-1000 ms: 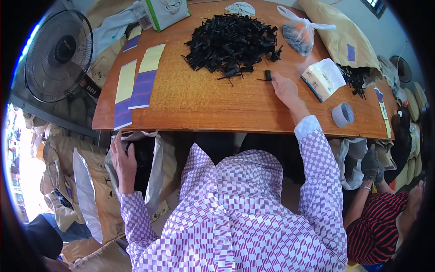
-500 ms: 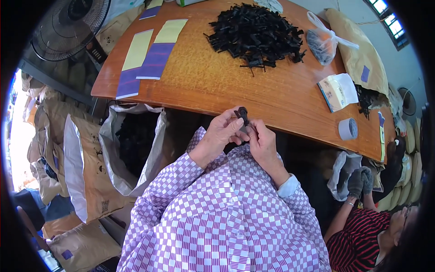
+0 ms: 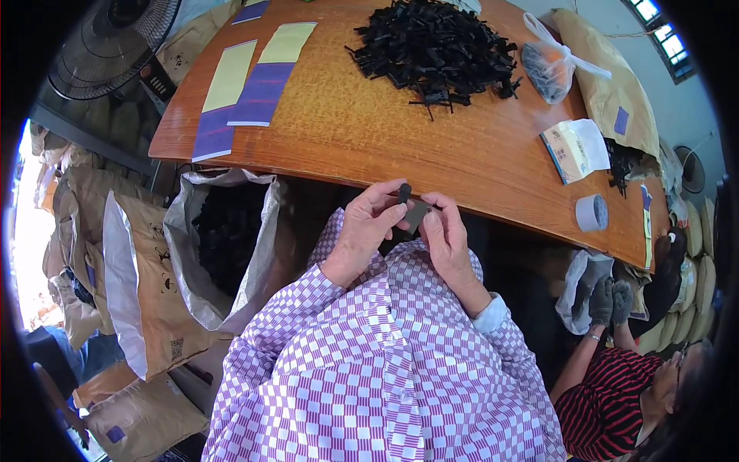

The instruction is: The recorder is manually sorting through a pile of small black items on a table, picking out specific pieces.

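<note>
Pinching one small dark piece point(image 3: 416, 216) between left hand point(image 3: 360, 229) and right hand point(image 3: 449, 237), frame centre; leaving many black strips point(image 3: 437, 52) heaped, upper centre; working beside an open, part-filled sack point(image 3: 182, 254), middle left.

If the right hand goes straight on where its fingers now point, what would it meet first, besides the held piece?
Probably the near edge of the wooden table, but depth is unclear, so the right hand might pass above it.

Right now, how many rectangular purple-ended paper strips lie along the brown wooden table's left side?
3: nearest strip, second strip beside it, third strip cut off at picture's top; more may lie beneath.
</note>
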Motion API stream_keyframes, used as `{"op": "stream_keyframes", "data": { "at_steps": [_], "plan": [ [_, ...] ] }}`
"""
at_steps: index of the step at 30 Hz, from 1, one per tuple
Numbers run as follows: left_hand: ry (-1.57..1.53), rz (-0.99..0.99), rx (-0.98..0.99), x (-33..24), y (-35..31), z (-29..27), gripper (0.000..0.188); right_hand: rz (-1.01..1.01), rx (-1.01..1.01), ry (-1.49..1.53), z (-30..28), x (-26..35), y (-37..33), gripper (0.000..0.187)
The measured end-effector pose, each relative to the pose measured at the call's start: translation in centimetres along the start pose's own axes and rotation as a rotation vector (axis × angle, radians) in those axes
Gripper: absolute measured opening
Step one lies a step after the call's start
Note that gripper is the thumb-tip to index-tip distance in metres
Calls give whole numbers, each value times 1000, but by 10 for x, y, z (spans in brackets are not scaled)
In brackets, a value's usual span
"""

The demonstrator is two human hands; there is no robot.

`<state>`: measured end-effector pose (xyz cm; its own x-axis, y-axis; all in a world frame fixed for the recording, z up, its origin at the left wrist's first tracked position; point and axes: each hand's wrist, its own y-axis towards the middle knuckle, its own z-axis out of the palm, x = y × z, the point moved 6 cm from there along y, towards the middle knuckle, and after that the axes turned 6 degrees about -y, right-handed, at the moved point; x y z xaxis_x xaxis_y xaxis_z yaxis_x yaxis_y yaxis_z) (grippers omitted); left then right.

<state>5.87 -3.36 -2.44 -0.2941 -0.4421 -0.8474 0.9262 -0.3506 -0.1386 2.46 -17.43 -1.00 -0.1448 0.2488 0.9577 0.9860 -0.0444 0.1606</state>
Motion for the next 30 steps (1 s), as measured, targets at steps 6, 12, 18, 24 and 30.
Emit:
{"op": "stream_keyframes", "data": {
  "at_steps": [6,12,18,24,30],
  "plan": [
    [237,130,20,-1,-4,11,39,213,205,192,13,1,3,39],
    [351,199,37,-5,-5,22,37,268,208,275,10,3,3,32],
    [397,164,10,0,-4,25,37,250,175,315,9,-4,2,29],
    [395,143,-1,3,-2,27,38,271,143,320,8,-7,2,28],
    [385,143,1,2,-3,30,38,270,143,345,6,-5,1,28]
  ]
}}
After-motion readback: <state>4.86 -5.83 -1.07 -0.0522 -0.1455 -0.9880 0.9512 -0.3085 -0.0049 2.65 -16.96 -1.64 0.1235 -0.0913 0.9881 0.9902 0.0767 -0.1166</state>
